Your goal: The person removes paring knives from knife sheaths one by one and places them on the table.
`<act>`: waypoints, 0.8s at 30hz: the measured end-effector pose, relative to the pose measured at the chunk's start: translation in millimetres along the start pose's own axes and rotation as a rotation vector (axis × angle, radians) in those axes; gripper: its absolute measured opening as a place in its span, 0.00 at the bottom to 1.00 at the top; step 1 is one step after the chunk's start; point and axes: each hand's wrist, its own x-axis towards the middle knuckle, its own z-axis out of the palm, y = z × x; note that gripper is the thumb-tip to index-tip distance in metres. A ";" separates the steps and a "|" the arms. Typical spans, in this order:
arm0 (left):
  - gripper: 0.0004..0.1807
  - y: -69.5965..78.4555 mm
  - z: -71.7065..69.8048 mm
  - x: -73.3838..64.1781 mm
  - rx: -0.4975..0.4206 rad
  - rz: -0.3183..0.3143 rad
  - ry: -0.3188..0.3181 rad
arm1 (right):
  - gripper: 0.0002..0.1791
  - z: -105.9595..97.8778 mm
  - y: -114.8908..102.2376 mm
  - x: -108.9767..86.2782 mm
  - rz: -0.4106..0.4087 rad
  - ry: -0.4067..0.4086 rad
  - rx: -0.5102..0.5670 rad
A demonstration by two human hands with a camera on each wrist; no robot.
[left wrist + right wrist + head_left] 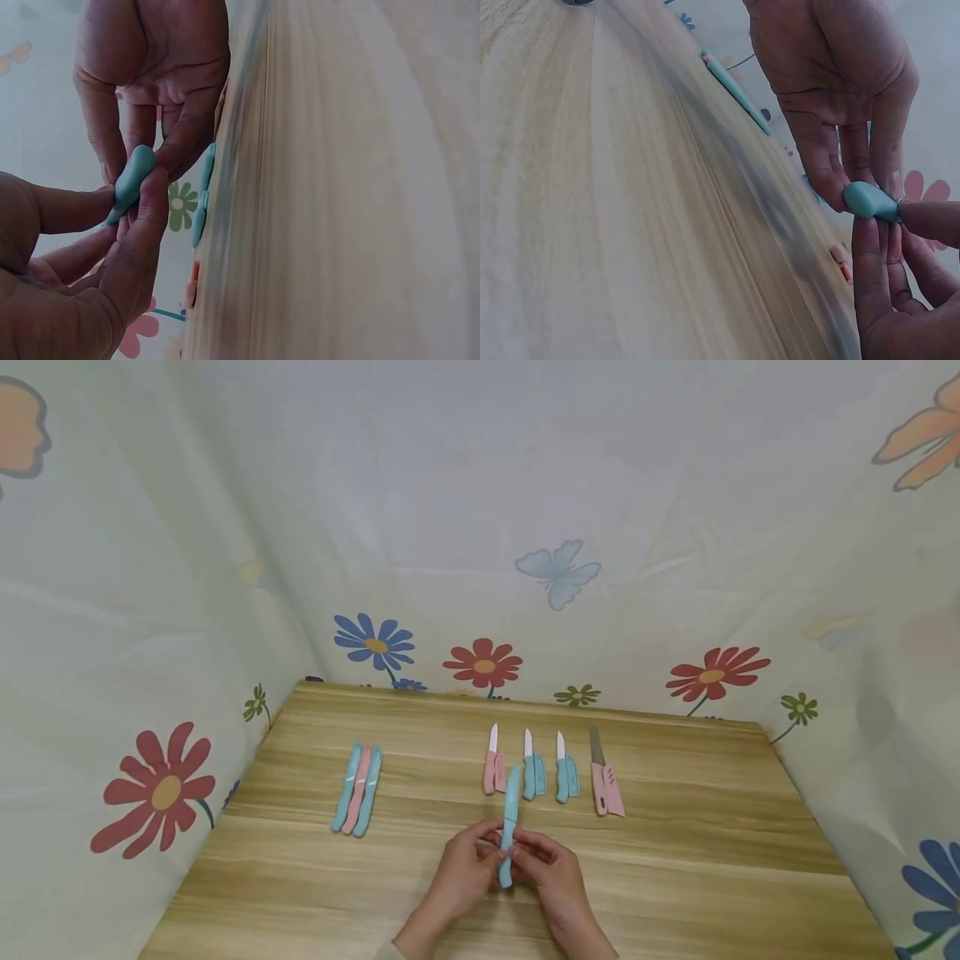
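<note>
Teal knife is up off the bench, near side, centre, just in front of the person. Both hands on it: left hand and right hand each pinch the handle, thumb and fingertips, one from either side. Probably a two-sided grip because the handle is slim; covered end points far, so the tip is away from the body.

Far side, centre to right: pink knife, two teal knives and a bigger pink knife, bare blades pointing far, each with a same-colour sheath just right of its handle. Reads as matched pairs, spaced for easy pickup. Left: three knives side by side, teal-pink-teal, look sheathed; likely grouped apart from the bare ones.

Views: head gives full knife length and the layout. Wrist views give the rounded handle butt end-on plus finger contact on both sides, but fingers hide the covered end. Can't tell how firmly the sheath is seated.
</note>
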 end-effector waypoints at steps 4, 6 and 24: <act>0.24 -1.4 2.7 0.5 0.015 0.008 0.001 | 0.21 -1.8 0.9 0.2 0.010 0.009 0.000; 0.24 -2.0 3.4 1.0 0.021 0.008 0.002 | 0.21 -2.4 1.5 0.7 0.014 0.009 0.001; 0.25 -4.1 2.7 1.3 0.032 -0.011 -0.007 | 0.21 -3.9 4.9 2.2 0.013 -0.008 0.023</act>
